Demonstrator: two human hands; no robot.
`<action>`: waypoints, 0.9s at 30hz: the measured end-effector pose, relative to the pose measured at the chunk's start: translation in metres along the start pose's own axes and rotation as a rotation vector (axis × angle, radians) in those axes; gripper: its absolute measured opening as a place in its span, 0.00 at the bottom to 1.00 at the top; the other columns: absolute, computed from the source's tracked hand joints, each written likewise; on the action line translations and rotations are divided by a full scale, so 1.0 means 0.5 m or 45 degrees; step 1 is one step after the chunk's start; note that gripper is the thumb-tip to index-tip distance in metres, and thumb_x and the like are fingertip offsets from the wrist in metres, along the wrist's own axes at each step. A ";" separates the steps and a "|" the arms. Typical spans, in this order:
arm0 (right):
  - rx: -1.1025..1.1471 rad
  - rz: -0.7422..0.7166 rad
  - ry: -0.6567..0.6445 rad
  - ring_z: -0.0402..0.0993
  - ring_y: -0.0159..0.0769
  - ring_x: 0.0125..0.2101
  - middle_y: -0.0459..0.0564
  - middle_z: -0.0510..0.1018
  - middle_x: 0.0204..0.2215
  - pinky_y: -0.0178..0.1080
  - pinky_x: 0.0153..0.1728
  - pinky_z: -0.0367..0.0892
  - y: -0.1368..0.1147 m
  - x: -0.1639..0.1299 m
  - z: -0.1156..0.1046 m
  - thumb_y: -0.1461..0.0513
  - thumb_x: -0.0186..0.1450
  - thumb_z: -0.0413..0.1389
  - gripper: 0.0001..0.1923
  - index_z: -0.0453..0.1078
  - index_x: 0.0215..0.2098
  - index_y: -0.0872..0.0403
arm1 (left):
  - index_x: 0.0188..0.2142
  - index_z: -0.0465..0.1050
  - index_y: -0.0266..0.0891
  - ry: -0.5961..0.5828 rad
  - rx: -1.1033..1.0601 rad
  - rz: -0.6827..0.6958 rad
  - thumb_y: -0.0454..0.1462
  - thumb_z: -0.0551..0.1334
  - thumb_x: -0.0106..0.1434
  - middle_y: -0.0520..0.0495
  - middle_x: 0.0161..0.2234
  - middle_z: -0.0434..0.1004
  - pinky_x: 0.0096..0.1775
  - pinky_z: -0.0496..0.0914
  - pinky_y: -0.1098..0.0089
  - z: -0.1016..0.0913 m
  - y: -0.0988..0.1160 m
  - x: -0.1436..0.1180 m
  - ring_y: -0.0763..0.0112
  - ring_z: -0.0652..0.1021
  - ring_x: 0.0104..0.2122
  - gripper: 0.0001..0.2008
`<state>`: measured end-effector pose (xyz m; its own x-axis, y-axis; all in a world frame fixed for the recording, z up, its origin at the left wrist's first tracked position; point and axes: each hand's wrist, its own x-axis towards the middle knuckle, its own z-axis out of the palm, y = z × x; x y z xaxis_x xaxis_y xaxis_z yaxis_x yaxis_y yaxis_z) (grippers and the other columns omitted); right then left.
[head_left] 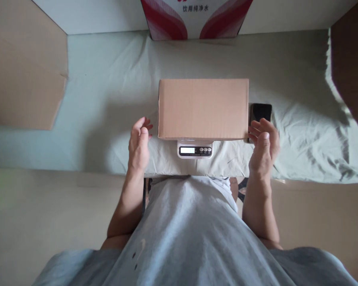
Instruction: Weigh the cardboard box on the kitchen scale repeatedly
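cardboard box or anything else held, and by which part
Nothing is held: the left hand is open, apart from the cardboard box; the right hand is open by its right edge, touch unclear.

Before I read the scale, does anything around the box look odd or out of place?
Nothing looks spilled or damaged. The slight oddity is the phone, so close to the right edge of the box that I can't tell whether they touch; the right hand partly covers it. The scale display is too washed out to read.
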<state>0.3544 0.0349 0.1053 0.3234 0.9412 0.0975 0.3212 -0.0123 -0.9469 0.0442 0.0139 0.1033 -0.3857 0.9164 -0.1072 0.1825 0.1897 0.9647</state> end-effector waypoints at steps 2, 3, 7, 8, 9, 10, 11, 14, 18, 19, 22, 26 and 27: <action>0.015 -0.005 -0.004 0.76 0.42 0.49 0.51 0.76 0.52 0.53 0.52 0.69 -0.007 0.000 0.002 0.48 0.68 0.46 0.21 0.66 0.55 0.44 | 0.57 0.65 0.48 -0.025 0.003 0.003 0.56 0.52 0.65 0.42 0.59 0.70 0.53 0.72 0.58 0.002 0.004 -0.004 0.58 0.73 0.58 0.27; 0.026 -0.005 -0.007 0.76 0.41 0.49 0.51 0.76 0.52 0.52 0.52 0.69 -0.011 -0.001 0.003 0.49 0.67 0.47 0.21 0.66 0.55 0.44 | 0.57 0.65 0.48 -0.037 0.006 0.005 0.56 0.52 0.65 0.42 0.59 0.70 0.53 0.72 0.58 0.003 0.006 -0.006 0.58 0.72 0.58 0.27; 0.067 -0.017 -0.018 0.76 0.41 0.49 0.49 0.76 0.51 0.51 0.52 0.69 -0.029 -0.008 0.005 0.50 0.67 0.49 0.20 0.68 0.54 0.43 | 0.57 0.65 0.47 -0.064 0.011 0.024 0.56 0.53 0.65 0.42 0.59 0.70 0.54 0.72 0.58 0.006 0.015 -0.015 0.58 0.71 0.59 0.27; 0.072 -0.021 -0.020 0.76 0.41 0.49 0.49 0.77 0.51 0.52 0.52 0.69 -0.032 -0.009 0.006 0.50 0.67 0.49 0.19 0.68 0.54 0.43 | 0.57 0.65 0.47 -0.066 0.007 0.033 0.56 0.53 0.64 0.42 0.58 0.71 0.54 0.72 0.58 0.007 0.018 -0.016 0.58 0.72 0.59 0.27; 0.073 -0.024 -0.023 0.75 0.42 0.50 0.49 0.77 0.51 0.52 0.52 0.69 -0.034 -0.009 0.007 0.50 0.67 0.49 0.19 0.68 0.54 0.43 | 0.57 0.65 0.46 -0.067 -0.001 0.042 0.55 0.54 0.64 0.42 0.58 0.71 0.55 0.71 0.57 0.007 0.020 -0.017 0.58 0.72 0.59 0.27; 0.070 -0.026 -0.026 0.75 0.42 0.50 0.49 0.76 0.51 0.52 0.52 0.69 -0.034 -0.009 0.008 0.50 0.67 0.49 0.19 0.68 0.54 0.42 | 0.57 0.66 0.46 -0.069 -0.011 0.052 0.55 0.55 0.64 0.42 0.58 0.71 0.56 0.70 0.57 0.008 0.023 -0.017 0.58 0.72 0.58 0.26; 0.070 -0.027 -0.032 0.75 0.42 0.50 0.49 0.76 0.51 0.52 0.52 0.70 -0.033 -0.008 0.009 0.50 0.67 0.50 0.19 0.68 0.54 0.42 | 0.57 0.66 0.46 -0.070 -0.022 0.065 0.55 0.56 0.64 0.42 0.57 0.72 0.58 0.69 0.56 0.008 0.025 -0.017 0.59 0.73 0.58 0.26; 0.096 -0.049 -0.047 0.76 0.43 0.50 0.50 0.77 0.51 0.54 0.52 0.70 -0.025 -0.004 0.014 0.49 0.65 0.52 0.21 0.68 0.54 0.44 | 0.56 0.67 0.45 -0.085 -0.041 0.103 0.55 0.59 0.61 0.42 0.56 0.73 0.59 0.67 0.53 0.010 0.028 -0.014 0.58 0.73 0.57 0.27; 0.089 -0.103 -0.058 0.75 0.44 0.50 0.51 0.77 0.51 0.55 0.54 0.69 -0.015 0.002 0.017 0.48 0.63 0.54 0.23 0.69 0.54 0.44 | 0.56 0.67 0.46 -0.122 -0.042 0.121 0.54 0.61 0.61 0.41 0.58 0.71 0.58 0.68 0.53 0.012 0.027 -0.011 0.55 0.72 0.59 0.28; 0.082 -0.107 -0.061 0.75 0.44 0.50 0.51 0.77 0.51 0.55 0.54 0.69 -0.014 0.003 0.016 0.47 0.63 0.54 0.23 0.69 0.54 0.44 | 0.56 0.66 0.46 -0.131 -0.041 0.121 0.54 0.60 0.61 0.41 0.58 0.71 0.58 0.68 0.53 0.012 0.027 -0.011 0.55 0.71 0.59 0.28; 0.072 -0.098 -0.068 0.74 0.44 0.50 0.50 0.77 0.51 0.54 0.54 0.69 -0.014 0.004 0.016 0.47 0.63 0.54 0.23 0.69 0.54 0.43 | 0.56 0.66 0.46 -0.148 -0.045 0.126 0.53 0.61 0.61 0.41 0.59 0.71 0.56 0.71 0.55 0.013 0.026 -0.011 0.55 0.71 0.60 0.27; 0.037 -0.074 -0.117 0.74 0.45 0.50 0.51 0.77 0.50 0.54 0.53 0.69 -0.020 -0.001 0.020 0.46 0.63 0.54 0.24 0.68 0.54 0.44 | 0.56 0.67 0.45 -0.148 -0.033 0.158 0.50 0.62 0.61 0.41 0.57 0.73 0.55 0.72 0.58 0.019 0.026 -0.013 0.58 0.73 0.58 0.25; 0.023 -0.067 -0.144 0.74 0.45 0.50 0.51 0.77 0.49 0.54 0.52 0.69 -0.022 -0.004 0.022 0.46 0.63 0.54 0.25 0.68 0.54 0.45 | 0.56 0.67 0.45 -0.160 -0.024 0.160 0.50 0.62 0.61 0.41 0.57 0.73 0.55 0.72 0.59 0.022 0.026 -0.014 0.58 0.74 0.57 0.25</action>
<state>0.3404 0.0370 0.1120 0.2040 0.9724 0.1131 0.3187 0.0432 -0.9469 0.0592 0.0138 0.1138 -0.2449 0.9695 -0.0134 0.2050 0.0652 0.9766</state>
